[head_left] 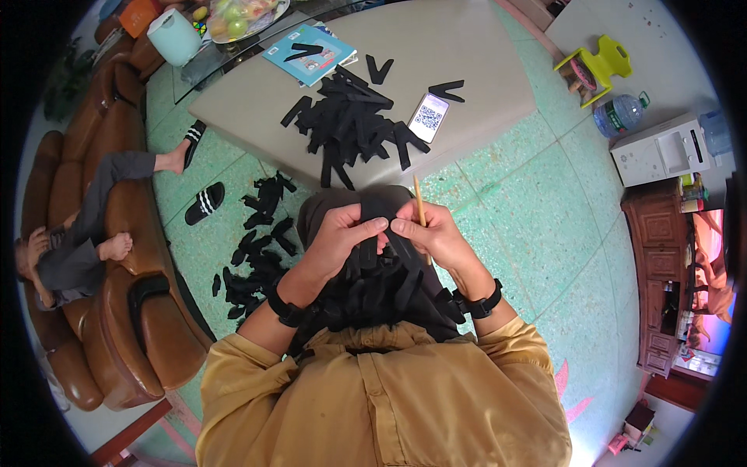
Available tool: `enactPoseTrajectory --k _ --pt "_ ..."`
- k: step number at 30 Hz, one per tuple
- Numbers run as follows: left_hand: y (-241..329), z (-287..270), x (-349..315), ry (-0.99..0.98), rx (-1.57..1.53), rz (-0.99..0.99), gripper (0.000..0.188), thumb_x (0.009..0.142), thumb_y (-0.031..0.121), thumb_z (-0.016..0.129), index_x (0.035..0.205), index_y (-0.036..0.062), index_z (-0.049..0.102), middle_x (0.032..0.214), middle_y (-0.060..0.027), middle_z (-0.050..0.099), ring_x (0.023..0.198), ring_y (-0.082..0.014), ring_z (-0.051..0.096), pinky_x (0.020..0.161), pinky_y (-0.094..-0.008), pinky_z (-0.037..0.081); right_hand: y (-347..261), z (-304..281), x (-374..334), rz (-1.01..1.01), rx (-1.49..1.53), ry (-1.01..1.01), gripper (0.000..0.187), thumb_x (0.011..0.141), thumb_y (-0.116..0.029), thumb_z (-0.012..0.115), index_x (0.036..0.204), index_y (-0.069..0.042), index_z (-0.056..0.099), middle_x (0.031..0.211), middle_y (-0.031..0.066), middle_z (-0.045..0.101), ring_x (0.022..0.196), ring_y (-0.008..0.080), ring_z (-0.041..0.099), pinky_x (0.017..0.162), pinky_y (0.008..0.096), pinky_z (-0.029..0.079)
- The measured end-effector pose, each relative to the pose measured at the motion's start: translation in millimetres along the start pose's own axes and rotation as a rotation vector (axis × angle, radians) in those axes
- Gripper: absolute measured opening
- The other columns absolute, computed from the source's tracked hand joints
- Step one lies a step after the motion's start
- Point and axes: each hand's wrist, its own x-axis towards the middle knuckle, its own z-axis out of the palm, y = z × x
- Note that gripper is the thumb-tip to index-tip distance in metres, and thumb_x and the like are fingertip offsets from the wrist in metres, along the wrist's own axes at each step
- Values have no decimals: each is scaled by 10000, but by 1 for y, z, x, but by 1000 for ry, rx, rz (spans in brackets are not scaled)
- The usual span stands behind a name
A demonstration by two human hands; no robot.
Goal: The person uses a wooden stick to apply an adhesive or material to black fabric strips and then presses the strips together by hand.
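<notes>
Both my hands meet over my lap and pinch one black fabric strip (372,247) between thumbs and fingers. My left hand (336,236) grips its left side. My right hand (430,233) grips its right side and also holds a thin wooden stick (420,208) upright. Under my hands, a heap of black strips (381,292) fills my lap. Black bands sit on both wrists.
A low beige table (467,47) ahead carries a pile of black strips (350,124), a phone (429,117) and a blue booklet (307,53). More black strips (257,249) lie on the green floor at left. A person's legs rest on the brown sofa (101,233); a sandal (204,202) lies nearby.
</notes>
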Motion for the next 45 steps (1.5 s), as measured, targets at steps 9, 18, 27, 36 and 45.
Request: enactPoseTrajectory --k 9,18,27,36,45 --pt "8 6 -2 -60 243 -91 144 876 106 559 897 -28 607 790 -67 634 679 -113 602 626 -228 489 -8 7 -3 -122 -76 54 103 844 -121 630 809 -27 610 638 -33 513 590 31 437 503 181 327" --pt "11 -4 0 -107 216 -131 259 932 185 463 978 -40 584 895 -107 640 760 -144 631 670 -242 507 1 -2 8 -110 -211 107 175 817 -126 663 709 -35 559 584 -74 420 510 19 347 440 196 264" --pt "21 -3 -4 -66 266 -359 249 900 182 505 965 -41 596 863 -70 608 751 -133 612 652 -257 552 9 -3 13 -220 -312 166 255 792 -97 689 642 -40 492 593 -88 371 566 27 315 478 212 276" --pt "-1 9 -8 -21 413 -87 95 858 71 567 817 -11 543 768 -75 612 695 -128 631 560 -230 533 8 0 13 -109 -1 243 254 776 -71 693 599 -40 514 587 -85 411 551 23 351 478 204 278" --pt "4 0 7 131 148 -33 118 865 123 557 798 27 541 716 -49 605 617 -144 629 465 -206 474 11 -12 5 -118 -363 39 214 822 -158 664 683 -37 556 620 -73 420 584 26 351 498 204 286"
